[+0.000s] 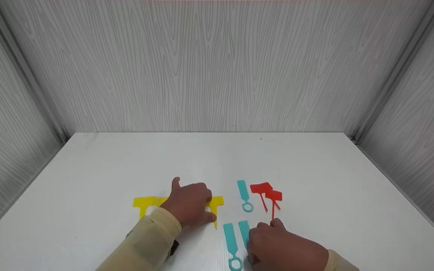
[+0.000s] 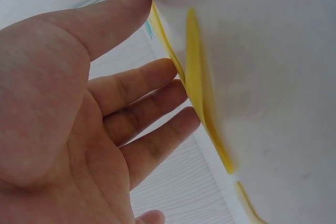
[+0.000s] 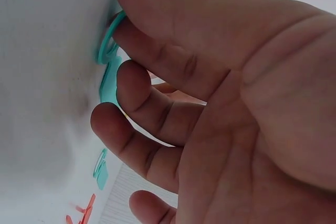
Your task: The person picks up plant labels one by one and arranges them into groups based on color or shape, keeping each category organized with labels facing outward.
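Note:
In the head view my left hand (image 1: 190, 205) lies over a row of yellow T-shaped plant labels. Its fingers and thumb touch the rightmost yellow label (image 1: 214, 202), thumb near the pointed stem. In the left wrist view those fingers are fairly straight against the label's thin edge, and another yellow label (image 2: 194, 66) lies beside them. My right hand (image 1: 283, 246) pinches the ring of a teal ring tag (image 3: 107, 43) between thumb and index finger, low over the table. The tag's flat end (image 1: 243, 229) shows past the knuckles; its ring is hidden in the head view.
Another teal ring tag (image 1: 230, 239) lies just left of my right hand, and one more teal tag (image 1: 243, 190) farther back. Overlapping red plant labels (image 1: 262, 187) lie right of that. A yellow label (image 1: 144, 202) is left of my left hand. Grained panels (image 1: 209, 75) enclose the white table (image 1: 107, 162).

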A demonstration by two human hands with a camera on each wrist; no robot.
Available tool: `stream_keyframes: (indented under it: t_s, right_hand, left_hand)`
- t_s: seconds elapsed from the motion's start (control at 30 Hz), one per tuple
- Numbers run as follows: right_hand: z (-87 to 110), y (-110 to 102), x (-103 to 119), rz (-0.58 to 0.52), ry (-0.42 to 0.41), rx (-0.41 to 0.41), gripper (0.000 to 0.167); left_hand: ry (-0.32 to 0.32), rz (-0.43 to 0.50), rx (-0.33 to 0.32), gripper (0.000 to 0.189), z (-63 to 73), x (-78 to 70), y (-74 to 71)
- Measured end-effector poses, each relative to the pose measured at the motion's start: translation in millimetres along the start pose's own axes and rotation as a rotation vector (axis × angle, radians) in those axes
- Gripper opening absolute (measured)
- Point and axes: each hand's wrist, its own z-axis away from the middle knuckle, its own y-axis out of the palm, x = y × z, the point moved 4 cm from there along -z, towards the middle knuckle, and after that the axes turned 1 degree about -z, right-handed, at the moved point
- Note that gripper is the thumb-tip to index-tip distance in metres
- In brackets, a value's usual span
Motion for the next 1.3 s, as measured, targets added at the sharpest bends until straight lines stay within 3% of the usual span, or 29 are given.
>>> stream_keyframes:
  t_s: [0.17,0.3,0.4,0.47,0.67,0.87,1.0,1.3]
  right_hand:
    - [-0.8,-8.9,-6.6,-0.031,-0.035,-0.038,0.022]
    - [-2.1,-26.7,-18.7,-0.021,-0.071,-0.208,0.022]
    - [-9.2,-37.3,-30.9,0.006,-0.054,-0.334,0.022]
    - [-16.9,-40.9,-38.3,0.020,-0.028,-0.373,0.022]
    - [-45.3,-41.6,-47.0,0.030,0.029,-0.376,0.026]
    - [-59.8,-37.5,-51.5,0.020,0.027,-0.337,0.019]
    - [-63.7,-36.9,-52.1,0.039,-0.011,-0.331,0.018]
    - [-65.6,-35.6,-46.5,0.127,-0.116,-0.406,0.011]
  left_hand:
    - [0.004,0.002,-0.010,0.045,0.3,0.8,-0.2]
    - [0.004,0.015,-0.002,0.045,-0.5,-0.4,0.9]
    - [0.000,0.029,0.005,0.046,-1.9,-0.6,1.7]
    - [-0.003,0.034,0.009,0.046,-2.1,-0.6,2.1]
    - [-0.012,0.019,0.003,0.046,-1.8,4.0,2.3]
    - [0.012,-0.004,0.003,0.046,-1.7,2.7,5.4]
    - [0.018,-0.004,0.002,0.046,-0.2,0.8,4.3]
    - [0.007,-0.003,0.000,0.046,0.4,3.5,3.8]
